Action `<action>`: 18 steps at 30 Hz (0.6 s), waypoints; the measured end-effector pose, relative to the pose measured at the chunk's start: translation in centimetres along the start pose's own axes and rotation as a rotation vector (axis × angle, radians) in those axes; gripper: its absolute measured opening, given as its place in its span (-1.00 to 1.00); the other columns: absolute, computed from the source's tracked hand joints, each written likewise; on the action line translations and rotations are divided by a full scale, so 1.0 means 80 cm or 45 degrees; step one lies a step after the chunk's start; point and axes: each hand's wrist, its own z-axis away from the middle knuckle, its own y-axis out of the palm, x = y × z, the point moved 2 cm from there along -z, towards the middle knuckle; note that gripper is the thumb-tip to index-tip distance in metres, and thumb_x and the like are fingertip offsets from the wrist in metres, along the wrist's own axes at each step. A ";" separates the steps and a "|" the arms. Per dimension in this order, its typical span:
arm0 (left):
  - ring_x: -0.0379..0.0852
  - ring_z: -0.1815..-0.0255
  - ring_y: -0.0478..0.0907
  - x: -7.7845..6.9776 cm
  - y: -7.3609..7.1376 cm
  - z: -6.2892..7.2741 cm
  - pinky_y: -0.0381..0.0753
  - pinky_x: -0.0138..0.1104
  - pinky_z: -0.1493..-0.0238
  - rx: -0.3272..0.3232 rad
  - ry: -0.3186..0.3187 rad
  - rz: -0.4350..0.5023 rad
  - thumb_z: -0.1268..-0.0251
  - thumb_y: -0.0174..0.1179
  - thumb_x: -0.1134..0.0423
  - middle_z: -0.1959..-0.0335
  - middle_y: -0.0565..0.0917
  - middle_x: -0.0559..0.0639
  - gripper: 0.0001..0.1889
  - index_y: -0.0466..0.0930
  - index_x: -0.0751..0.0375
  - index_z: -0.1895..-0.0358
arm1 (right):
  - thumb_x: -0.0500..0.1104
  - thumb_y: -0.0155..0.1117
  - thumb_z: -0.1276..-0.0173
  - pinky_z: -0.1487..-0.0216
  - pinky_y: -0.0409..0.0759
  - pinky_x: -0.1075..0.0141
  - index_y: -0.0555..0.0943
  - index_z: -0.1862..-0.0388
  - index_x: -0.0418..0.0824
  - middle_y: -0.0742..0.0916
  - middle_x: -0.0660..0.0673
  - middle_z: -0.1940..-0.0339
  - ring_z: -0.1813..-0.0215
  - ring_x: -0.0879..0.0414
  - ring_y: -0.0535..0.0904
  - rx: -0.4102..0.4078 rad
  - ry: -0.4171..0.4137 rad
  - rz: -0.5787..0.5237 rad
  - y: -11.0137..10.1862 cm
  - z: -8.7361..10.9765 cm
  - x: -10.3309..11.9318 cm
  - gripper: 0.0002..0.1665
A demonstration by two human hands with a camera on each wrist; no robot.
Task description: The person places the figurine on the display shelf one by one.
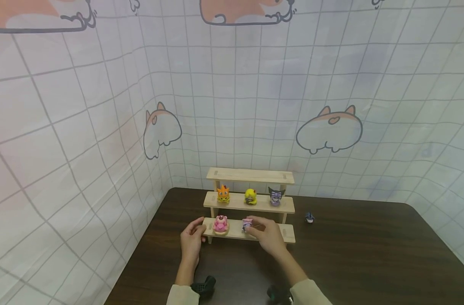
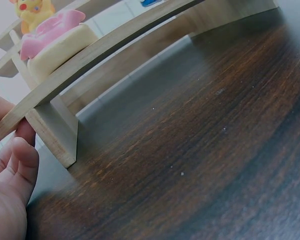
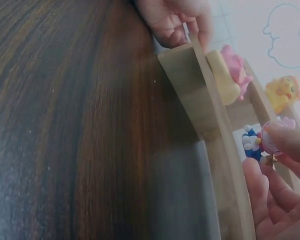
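A three-step wooden display shelf stands on the dark table. My left hand grips the left end of its lowest board, with fingers above and below the wood in the left wrist view. Close beside that hand, a pink bear figurine sits on a round cream base. Between thumb and fingers, my right hand pinches a small pink, white and blue figurine over the middle of the lowest board. The fingers cover part of this figurine.
On the middle step stand an orange figurine, a yellow one and a purple one with dark ears. A small dark blue figurine is on the table right of the shelf. Grid-patterned cloth hangs behind.
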 end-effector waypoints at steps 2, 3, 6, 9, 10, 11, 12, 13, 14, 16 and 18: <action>-0.24 0.47 0.48 0.000 0.000 0.000 0.50 -0.45 0.51 0.001 -0.005 0.003 -0.34 0.21 0.41 0.23 0.72 -0.02 -0.64 0.67 0.29 -0.19 | -0.13 0.50 -0.29 0.26 0.64 0.31 0.76 -0.11 -0.14 0.82 -0.09 0.14 0.16 0.08 0.74 -0.005 0.002 0.016 0.001 -0.001 0.001 -0.61; -0.24 0.47 0.48 0.000 0.000 0.000 0.50 -0.45 0.51 0.003 -0.006 0.001 -0.35 0.21 0.40 0.23 0.72 -0.02 -0.64 0.67 0.28 -0.19 | -0.13 0.50 -0.29 0.26 0.65 0.29 0.76 -0.10 -0.13 0.82 -0.10 0.13 0.16 0.08 0.74 -0.007 0.002 0.023 0.002 -0.001 0.001 -0.61; -0.25 0.46 0.48 0.000 -0.001 0.000 0.51 -0.45 0.50 0.004 -0.007 -0.003 -0.36 0.20 0.40 0.21 0.71 -0.02 -0.65 0.68 0.24 -0.19 | -0.12 0.50 -0.30 0.20 0.67 0.25 0.76 -0.10 -0.13 0.82 -0.11 0.12 0.14 0.05 0.75 -0.011 0.002 0.042 0.003 -0.002 0.002 -0.61; -0.25 0.45 0.48 -0.001 0.000 0.000 0.51 -0.45 0.49 0.003 -0.003 -0.006 -0.37 0.20 0.39 0.22 0.71 -0.05 -0.65 0.68 0.23 -0.18 | -0.11 0.49 -0.30 0.16 0.69 0.20 0.76 -0.10 -0.14 0.82 -0.13 0.11 0.13 0.03 0.76 -0.014 -0.005 0.060 0.003 -0.001 0.003 -0.61; -0.25 0.46 0.48 -0.001 0.000 0.000 0.51 -0.45 0.49 0.002 -0.003 -0.006 -0.36 0.20 0.39 0.23 0.71 -0.06 -0.65 0.68 0.23 -0.18 | -0.11 0.49 -0.30 0.15 0.69 0.19 0.76 -0.10 -0.14 0.82 -0.14 0.11 0.13 0.03 0.76 -0.014 -0.007 0.066 0.004 -0.001 0.003 -0.61; -0.26 0.46 0.48 -0.001 0.000 0.000 0.51 -0.45 0.49 0.001 -0.002 -0.005 -0.36 0.21 0.39 0.24 0.71 -0.07 -0.65 0.68 0.23 -0.18 | -0.11 0.49 -0.30 0.14 0.69 0.18 0.75 -0.11 -0.15 0.82 -0.14 0.11 0.13 0.03 0.75 -0.014 -0.010 0.073 0.004 -0.001 0.003 -0.60; -0.26 0.46 0.48 -0.001 0.000 0.000 0.51 -0.46 0.49 0.001 -0.003 -0.002 -0.36 0.21 0.39 0.24 0.71 -0.07 -0.65 0.69 0.23 -0.18 | -0.12 0.49 -0.30 0.13 0.70 0.17 0.75 -0.11 -0.15 0.83 -0.14 0.11 0.13 0.03 0.76 -0.015 -0.012 0.078 0.004 -0.001 0.004 -0.60; -0.26 0.46 0.48 -0.001 0.000 0.001 0.51 -0.45 0.50 0.002 -0.001 -0.001 -0.36 0.21 0.39 0.25 0.71 -0.06 -0.65 0.68 0.24 -0.18 | -0.12 0.49 -0.30 0.13 0.70 0.16 0.76 -0.10 -0.16 0.83 -0.14 0.11 0.13 0.03 0.76 -0.016 -0.012 0.084 0.004 -0.001 0.004 -0.61; -0.26 0.46 0.48 -0.001 0.000 0.000 0.51 -0.45 0.50 0.002 0.000 -0.001 -0.36 0.21 0.40 0.24 0.71 -0.05 -0.65 0.68 0.25 -0.18 | -0.13 0.49 -0.29 0.12 0.70 0.15 0.76 -0.10 -0.16 0.83 -0.14 0.11 0.13 0.03 0.76 -0.020 -0.014 0.090 0.004 0.000 0.005 -0.61; -0.26 0.46 0.48 -0.001 -0.001 0.001 0.51 -0.46 0.50 0.006 0.001 -0.002 -0.36 0.21 0.40 0.22 0.72 0.00 -0.65 0.67 0.27 -0.19 | -0.14 0.50 -0.29 0.11 0.70 0.14 0.76 -0.08 -0.16 0.83 -0.14 0.12 0.13 0.02 0.76 -0.028 -0.015 0.100 0.005 0.000 0.006 -0.62; -0.26 0.46 0.48 0.000 -0.001 0.001 0.50 -0.46 0.50 0.007 0.004 -0.004 -0.37 0.21 0.40 0.19 0.72 0.05 -0.65 0.66 0.30 -0.19 | -0.14 0.50 -0.28 0.10 0.71 0.14 0.77 -0.07 -0.15 0.84 -0.14 0.13 0.14 0.02 0.77 -0.037 -0.010 0.108 0.005 0.000 0.007 -0.63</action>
